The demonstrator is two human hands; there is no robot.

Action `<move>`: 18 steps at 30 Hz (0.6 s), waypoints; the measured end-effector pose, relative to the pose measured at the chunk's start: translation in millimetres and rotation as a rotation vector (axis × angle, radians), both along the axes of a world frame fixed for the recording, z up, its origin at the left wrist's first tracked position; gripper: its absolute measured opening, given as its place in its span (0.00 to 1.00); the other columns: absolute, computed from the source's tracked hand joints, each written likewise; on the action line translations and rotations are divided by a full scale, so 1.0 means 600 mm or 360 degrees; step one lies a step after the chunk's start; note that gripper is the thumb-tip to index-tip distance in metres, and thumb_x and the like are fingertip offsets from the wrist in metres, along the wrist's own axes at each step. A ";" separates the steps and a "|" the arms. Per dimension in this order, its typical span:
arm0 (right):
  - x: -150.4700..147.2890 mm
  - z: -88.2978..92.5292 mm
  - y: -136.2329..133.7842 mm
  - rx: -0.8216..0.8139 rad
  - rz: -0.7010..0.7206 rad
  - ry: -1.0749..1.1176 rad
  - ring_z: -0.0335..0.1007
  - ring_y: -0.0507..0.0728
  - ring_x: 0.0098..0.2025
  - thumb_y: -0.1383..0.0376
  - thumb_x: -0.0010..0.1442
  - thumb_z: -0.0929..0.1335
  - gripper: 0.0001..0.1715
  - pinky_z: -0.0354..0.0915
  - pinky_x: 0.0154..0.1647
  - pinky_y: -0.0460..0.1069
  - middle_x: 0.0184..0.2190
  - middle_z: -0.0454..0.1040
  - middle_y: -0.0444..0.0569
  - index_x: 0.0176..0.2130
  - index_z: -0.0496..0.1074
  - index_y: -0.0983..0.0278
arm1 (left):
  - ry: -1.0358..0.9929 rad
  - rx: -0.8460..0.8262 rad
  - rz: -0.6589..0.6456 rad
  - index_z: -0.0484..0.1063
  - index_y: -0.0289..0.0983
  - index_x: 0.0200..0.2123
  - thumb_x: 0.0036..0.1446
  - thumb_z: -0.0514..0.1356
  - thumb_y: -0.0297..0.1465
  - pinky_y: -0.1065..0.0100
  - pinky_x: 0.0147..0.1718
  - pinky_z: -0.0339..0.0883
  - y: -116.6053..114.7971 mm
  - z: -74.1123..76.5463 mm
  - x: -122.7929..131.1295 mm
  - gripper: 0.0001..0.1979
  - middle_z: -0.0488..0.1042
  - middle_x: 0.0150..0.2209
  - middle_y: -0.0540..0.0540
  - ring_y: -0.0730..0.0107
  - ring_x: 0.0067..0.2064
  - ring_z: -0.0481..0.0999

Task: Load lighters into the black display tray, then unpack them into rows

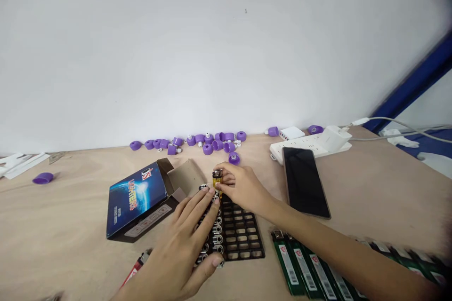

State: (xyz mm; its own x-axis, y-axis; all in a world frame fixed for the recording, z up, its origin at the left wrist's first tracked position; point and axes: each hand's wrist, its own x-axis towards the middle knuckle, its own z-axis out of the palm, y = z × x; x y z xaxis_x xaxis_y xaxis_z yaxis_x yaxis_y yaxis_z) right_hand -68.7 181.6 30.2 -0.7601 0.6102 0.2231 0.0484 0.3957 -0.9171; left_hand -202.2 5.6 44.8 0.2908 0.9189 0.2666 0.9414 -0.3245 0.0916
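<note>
A: Left of middle on the tabletop (pixel 63 216), near the front edge, the blue box (pixel 136 200) lies open. Your left hand (pixel 183 251)?

B: Your fingers (pixel 206 201) lie spread flat on the lighters (pixel 218 231) in the black tray (pixel 243 235). Just right, your right hand (pixel 244 189) pinches the yellow lighter (pixel 216 178) upright at the tray's far end; the phone (pixel 305 182) lies further right.

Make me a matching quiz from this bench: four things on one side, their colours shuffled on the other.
Things:
1 phone
2 caps
3 box
4 lighter in right hand

Colours:
A purple
B yellow
C black
D blue

Pairs: 1-C, 2-A, 3-D, 4-B
</note>
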 end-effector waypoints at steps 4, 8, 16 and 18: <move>0.009 0.009 -0.007 0.0224 0.0124 -0.0020 0.78 0.55 0.38 0.79 0.60 0.67 0.17 0.72 0.41 0.49 0.37 0.79 0.47 0.44 0.73 0.61 | -0.0043 -0.0026 0.0010 0.41 0.35 0.72 0.72 0.43 0.45 0.49 0.67 0.53 -0.001 0.001 0.000 0.32 0.47 0.73 0.41 0.53 0.73 0.44; 0.009 0.008 -0.009 0.0359 0.0166 0.0000 0.76 0.54 0.36 0.77 0.63 0.65 0.13 0.69 0.38 0.47 0.36 0.78 0.45 0.43 0.73 0.62 | -0.0059 -0.0015 0.0006 0.40 0.35 0.72 0.72 0.44 0.42 0.47 0.64 0.59 -0.002 0.003 0.001 0.32 0.48 0.73 0.39 0.52 0.73 0.45; 0.020 -0.012 -0.014 0.0487 0.0169 -0.0007 0.77 0.56 0.44 0.70 0.70 0.61 0.16 0.70 0.45 0.50 0.45 0.79 0.50 0.53 0.70 0.61 | -0.0097 -0.0005 -0.0024 0.39 0.34 0.72 0.72 0.44 0.41 0.46 0.64 0.59 0.000 0.010 0.005 0.32 0.51 0.72 0.36 0.51 0.73 0.47; 0.028 -0.013 -0.014 0.0531 0.0200 -0.0045 0.77 0.57 0.47 0.68 0.71 0.60 0.17 0.70 0.49 0.52 0.49 0.79 0.51 0.55 0.69 0.60 | -0.0103 -0.0001 -0.0032 0.39 0.34 0.72 0.72 0.45 0.41 0.46 0.64 0.59 -0.001 0.010 0.004 0.32 0.51 0.71 0.35 0.51 0.72 0.47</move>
State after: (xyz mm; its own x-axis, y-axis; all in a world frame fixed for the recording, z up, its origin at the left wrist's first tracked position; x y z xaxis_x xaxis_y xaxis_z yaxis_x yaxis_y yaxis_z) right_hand -52.2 173.4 22.3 -0.8334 0.4085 0.3722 0.0036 0.6775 -0.7355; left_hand -199.6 5.3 51.0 0.2915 0.9131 0.2850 0.9268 -0.3434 0.1521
